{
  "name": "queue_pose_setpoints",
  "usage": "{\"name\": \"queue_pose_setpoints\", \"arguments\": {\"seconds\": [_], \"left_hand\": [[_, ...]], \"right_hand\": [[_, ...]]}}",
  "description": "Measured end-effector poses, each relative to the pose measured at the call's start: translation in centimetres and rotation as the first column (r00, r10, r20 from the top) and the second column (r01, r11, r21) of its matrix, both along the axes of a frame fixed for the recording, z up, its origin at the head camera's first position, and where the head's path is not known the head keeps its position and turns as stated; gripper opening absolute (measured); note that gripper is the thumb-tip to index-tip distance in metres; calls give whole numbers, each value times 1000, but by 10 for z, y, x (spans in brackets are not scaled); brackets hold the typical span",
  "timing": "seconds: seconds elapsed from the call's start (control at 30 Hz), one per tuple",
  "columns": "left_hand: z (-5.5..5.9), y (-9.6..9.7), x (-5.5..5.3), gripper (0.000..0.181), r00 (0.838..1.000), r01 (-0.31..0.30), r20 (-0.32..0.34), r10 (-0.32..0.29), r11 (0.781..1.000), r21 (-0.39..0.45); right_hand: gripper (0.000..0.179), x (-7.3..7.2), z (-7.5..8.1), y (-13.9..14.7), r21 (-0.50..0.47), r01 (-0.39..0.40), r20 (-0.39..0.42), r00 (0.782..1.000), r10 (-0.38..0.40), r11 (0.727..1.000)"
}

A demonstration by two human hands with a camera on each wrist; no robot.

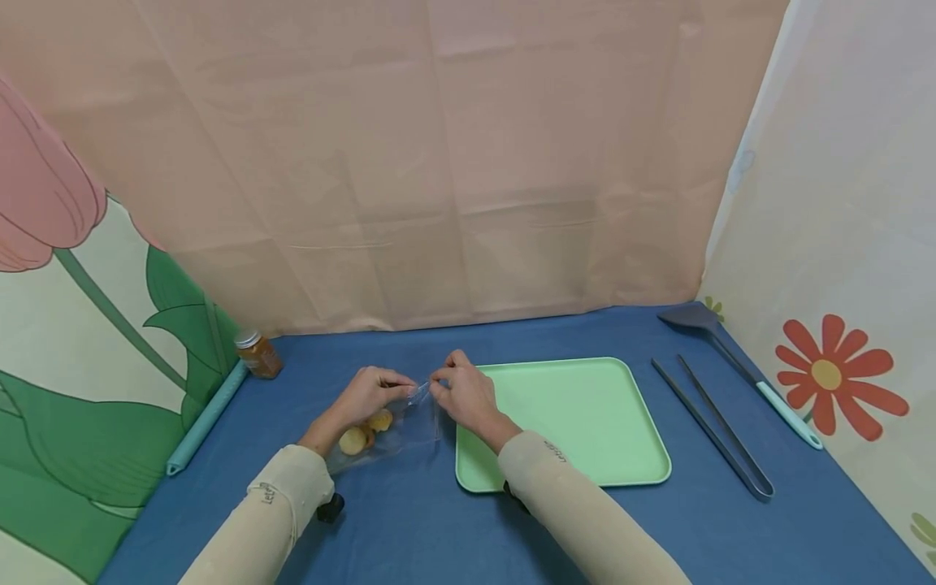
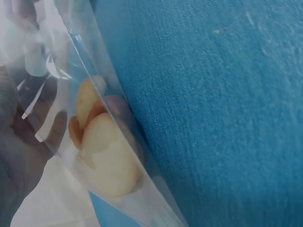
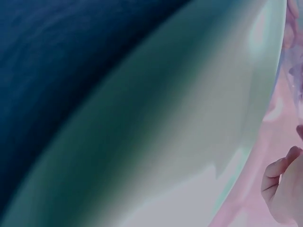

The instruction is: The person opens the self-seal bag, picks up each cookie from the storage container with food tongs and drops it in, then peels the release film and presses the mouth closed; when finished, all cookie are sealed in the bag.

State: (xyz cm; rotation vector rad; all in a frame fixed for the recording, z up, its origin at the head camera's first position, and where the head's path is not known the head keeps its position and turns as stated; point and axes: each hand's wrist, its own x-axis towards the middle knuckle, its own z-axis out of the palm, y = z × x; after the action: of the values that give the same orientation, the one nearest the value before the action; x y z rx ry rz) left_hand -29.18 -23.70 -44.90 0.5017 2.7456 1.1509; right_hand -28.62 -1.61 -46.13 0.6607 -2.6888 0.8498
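A clear plastic bag lies left of the tray, holding several pale, tan-edged rounded food pieces. My left hand pinches the bag's upper edge between thumb and fingers. Close beside it, my right hand pinches the same edge from the other side, its wrist over the tray's left corner. In the left wrist view the food pieces show through the film, with the left hand behind it. Only part of the right hand appears in the right wrist view.
A light green tray lies right of the bag on the blue cloth. Further right are metal tongs and a spatula. A brown-filled jar and a teal roll are at the left edge.
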Motion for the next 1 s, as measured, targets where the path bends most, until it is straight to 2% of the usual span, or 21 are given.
{"name": "queue_pose_setpoints", "arguments": {"seconds": [0.1, 0.2, 0.3, 0.4, 0.6, 1.0], "left_hand": [[1, 0, 0, 22, 1000, -16, -5, 16, 1000, -2], [1, 0, 0, 22, 1000, -26, -8, 26, 1000, -10], [-1, 0, 0, 21, 1000, -13, -18, 13, 1000, -20], [-3, 0, -1, 20, 1000, 3, -27, -3, 1000, -24], [-5, -1, -2, 20, 999, 11, -43, -13, 999, -35], [-4, 0, -1, 21, 1000, -2, -31, 0, 998, -64]], "right_hand": [[22, -1, 2, 0, -12, 26, 38, 999, -25, 1000], [28, -2, 4, -2, -23, 48, 110, 993, -46, 999], [34, -3, 6, -4, -38, 55, 175, 983, -47, 998], [30, -3, 8, -6, -44, 52, 206, 978, -42, 998], [14, -3, 7, -8, -29, 41, 166, 985, -36, 999], [22, -2, 5, -2, -4, -28, 75, 997, 29, 1000]]}}
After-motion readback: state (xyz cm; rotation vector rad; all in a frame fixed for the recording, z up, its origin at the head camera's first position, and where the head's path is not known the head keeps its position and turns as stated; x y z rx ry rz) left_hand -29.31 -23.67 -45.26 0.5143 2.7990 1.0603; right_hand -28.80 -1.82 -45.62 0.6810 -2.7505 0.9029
